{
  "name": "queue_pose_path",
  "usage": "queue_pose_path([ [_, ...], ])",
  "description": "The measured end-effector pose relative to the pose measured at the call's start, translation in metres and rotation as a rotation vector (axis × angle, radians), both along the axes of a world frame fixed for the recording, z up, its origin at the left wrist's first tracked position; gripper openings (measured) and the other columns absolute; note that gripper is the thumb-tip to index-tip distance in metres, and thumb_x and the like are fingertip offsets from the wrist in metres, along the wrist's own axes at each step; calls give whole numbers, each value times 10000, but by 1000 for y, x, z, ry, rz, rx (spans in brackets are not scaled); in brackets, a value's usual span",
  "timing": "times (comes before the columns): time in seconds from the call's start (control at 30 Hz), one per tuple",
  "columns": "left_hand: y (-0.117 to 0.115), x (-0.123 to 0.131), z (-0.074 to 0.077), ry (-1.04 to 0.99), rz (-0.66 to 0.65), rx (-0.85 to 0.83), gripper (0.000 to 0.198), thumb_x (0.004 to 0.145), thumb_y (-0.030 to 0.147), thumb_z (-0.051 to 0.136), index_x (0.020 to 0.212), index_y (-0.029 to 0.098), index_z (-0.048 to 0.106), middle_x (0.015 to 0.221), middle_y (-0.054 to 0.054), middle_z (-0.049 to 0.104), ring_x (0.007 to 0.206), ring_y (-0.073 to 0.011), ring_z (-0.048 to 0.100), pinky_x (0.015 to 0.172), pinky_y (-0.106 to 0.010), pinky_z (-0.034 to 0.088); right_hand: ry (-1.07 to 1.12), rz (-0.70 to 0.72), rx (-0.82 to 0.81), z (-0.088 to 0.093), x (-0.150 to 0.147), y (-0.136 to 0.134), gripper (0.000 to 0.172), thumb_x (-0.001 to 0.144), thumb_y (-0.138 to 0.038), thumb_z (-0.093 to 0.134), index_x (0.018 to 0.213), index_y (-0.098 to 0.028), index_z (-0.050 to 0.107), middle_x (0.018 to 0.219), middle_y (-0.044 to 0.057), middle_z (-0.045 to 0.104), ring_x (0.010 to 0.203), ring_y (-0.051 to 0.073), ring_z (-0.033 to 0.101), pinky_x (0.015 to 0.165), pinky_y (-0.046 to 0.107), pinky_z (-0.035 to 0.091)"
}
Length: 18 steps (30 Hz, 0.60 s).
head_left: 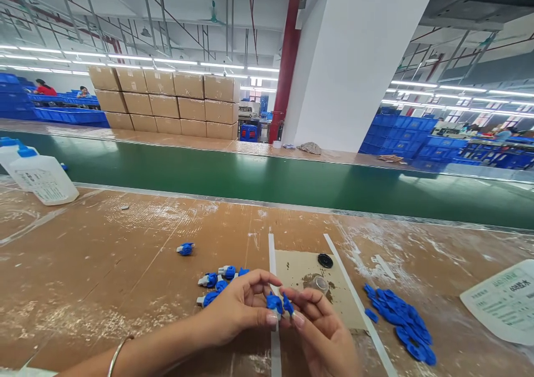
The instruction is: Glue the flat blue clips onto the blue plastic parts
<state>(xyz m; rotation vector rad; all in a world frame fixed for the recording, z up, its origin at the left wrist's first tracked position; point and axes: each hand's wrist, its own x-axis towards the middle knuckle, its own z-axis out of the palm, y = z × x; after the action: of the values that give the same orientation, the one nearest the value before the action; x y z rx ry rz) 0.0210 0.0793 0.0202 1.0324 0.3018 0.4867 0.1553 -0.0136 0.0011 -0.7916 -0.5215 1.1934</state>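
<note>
My left hand (233,313) is closed on a small blue-and-white plastic part (273,302), held between thumb and fingers. In my right hand (327,332), a small blue plastic piece (287,303) is pinched right beside that part; whether the two touch, I cannot tell. Several similar blue-and-white parts (211,280) lie on the table just beyond my left hand, and a single one (186,248) sits farther out. To the right of my right hand is a heap of flat blue pieces (396,313). A small clear cup (320,284) stands just beyond my right hand, beside a black round lid (325,261).
Cup and lid rest on a stained cardboard sheet (292,258) between white strips (272,254). White bottles (45,179) stand at the left; a labelled bottle (503,304) is at the right. A green conveyor belt (258,172) crosses behind the table, with stacked cartons (167,102) beyond.
</note>
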Motion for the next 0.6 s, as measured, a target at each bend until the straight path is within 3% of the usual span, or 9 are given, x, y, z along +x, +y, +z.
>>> queue_pose_path([
  [0.23,3,-1,-6,25,27,66,477,653,214,816,1051,163,559,957,-55,660,895,-166,643,824,-292,462,-347,-165,16,-7,-7,-1,268,714,-352,716,880,-235,540,1013,35,656,804,130,567,764,271,476],
  [0.4,5,-1,-7,91,41,101,504,664,305,806,1079,164,559,991,-62,657,907,-182,635,830,-327,460,-904,-349,70,-10,-23,0,134,833,-259,555,966,-259,558,1051,22,638,885,146,581,811,275,456],
  [0.5,2,-1,-3,210,68,142,473,659,313,803,1036,158,564,897,-38,667,819,-169,649,752,-298,476,-1115,-359,244,-10,-29,0,309,854,-141,480,1099,-324,524,1056,-22,634,942,131,576,819,253,454],
  [0.6,4,-3,3,257,113,205,417,684,336,763,1004,149,570,842,-40,667,760,-178,659,710,-301,480,-1281,-396,278,-13,-5,-5,341,864,-163,496,1170,-313,492,1104,-3,627,983,153,575,831,275,458],
])
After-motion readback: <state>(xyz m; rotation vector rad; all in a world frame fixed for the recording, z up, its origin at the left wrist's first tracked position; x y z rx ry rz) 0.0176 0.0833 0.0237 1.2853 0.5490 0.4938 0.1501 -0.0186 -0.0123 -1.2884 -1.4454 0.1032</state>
